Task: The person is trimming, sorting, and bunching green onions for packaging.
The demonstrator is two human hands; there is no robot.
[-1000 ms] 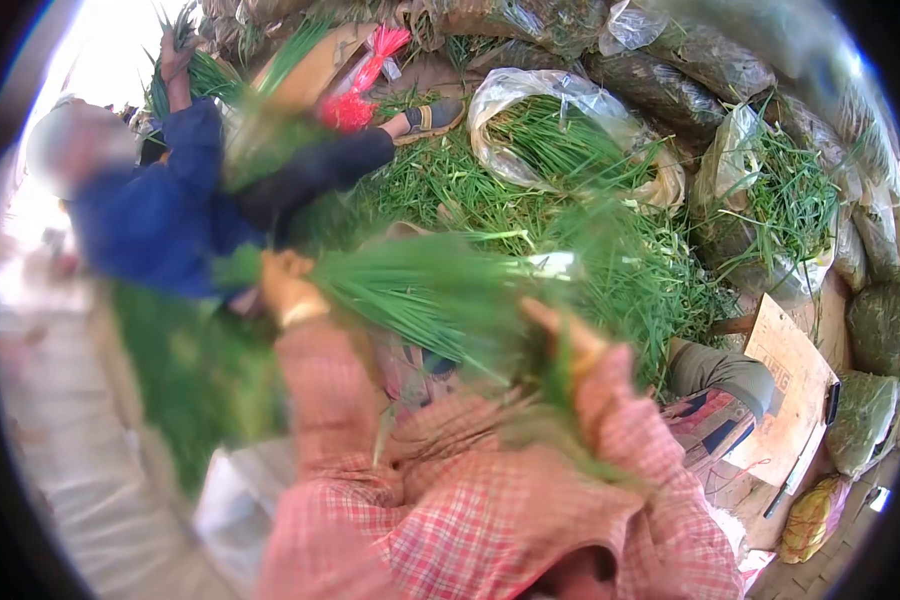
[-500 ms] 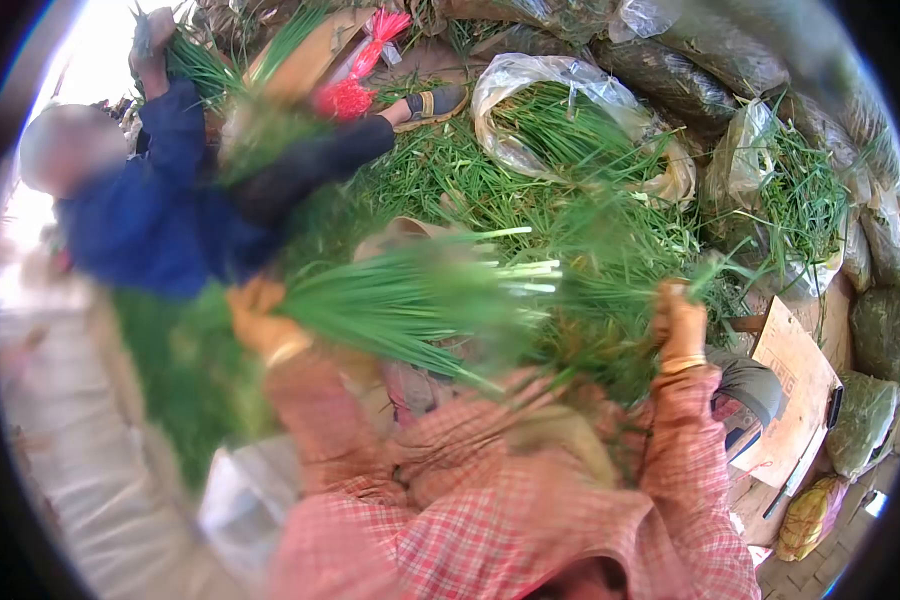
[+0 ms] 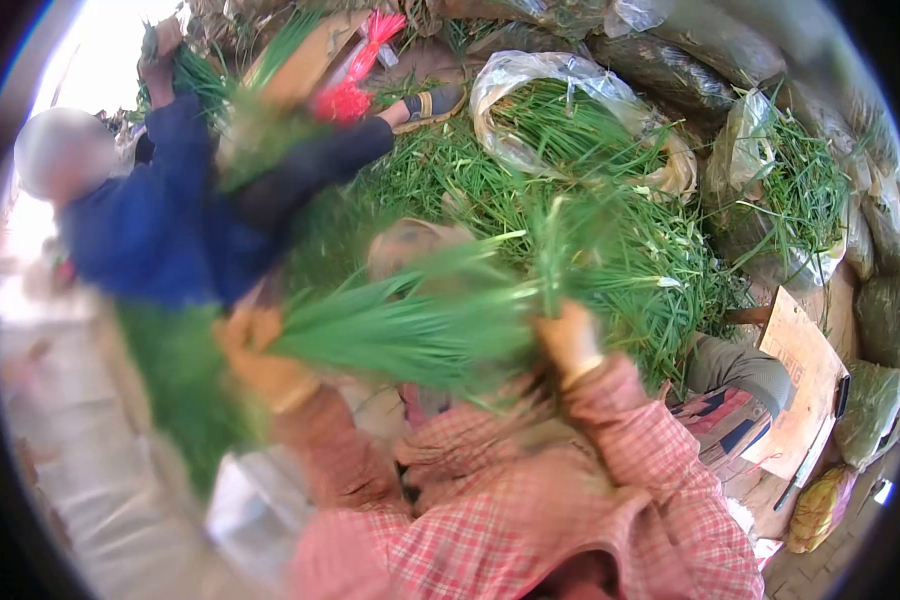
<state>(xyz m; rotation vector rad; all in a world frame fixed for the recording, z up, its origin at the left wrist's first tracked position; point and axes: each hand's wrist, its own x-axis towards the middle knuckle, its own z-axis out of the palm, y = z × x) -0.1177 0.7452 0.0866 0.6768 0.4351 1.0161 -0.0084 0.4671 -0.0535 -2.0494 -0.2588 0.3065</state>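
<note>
My left hand [image 3: 260, 350], in an orange glove, is closed around the leafy end of a bunch of chives [image 3: 400, 325], long green leaves with pale ends pointing right. My right hand [image 3: 572, 340], also gloved, is closed at the pale end of that bunch. A few blurred green chive stalks [image 3: 550, 245] stand up from its fingers. Motion smears both hands and the bunch. Beyond them lies a wide heap of loose chives and trimmings [image 3: 640, 260].
At left sits another person in a dark blue jacket [image 3: 150, 235], a raised hand by some greens. An open plastic bag of chives [image 3: 487, 95] stands behind the heap. Stuffed bags [image 3: 660, 75] line the back and right. A board [image 3: 795, 365] leans at right.
My right hand has swung left, from over the right side of the heap to the pale ends of the bunch. My left hand keeps its hold, shifted slightly down.
</note>
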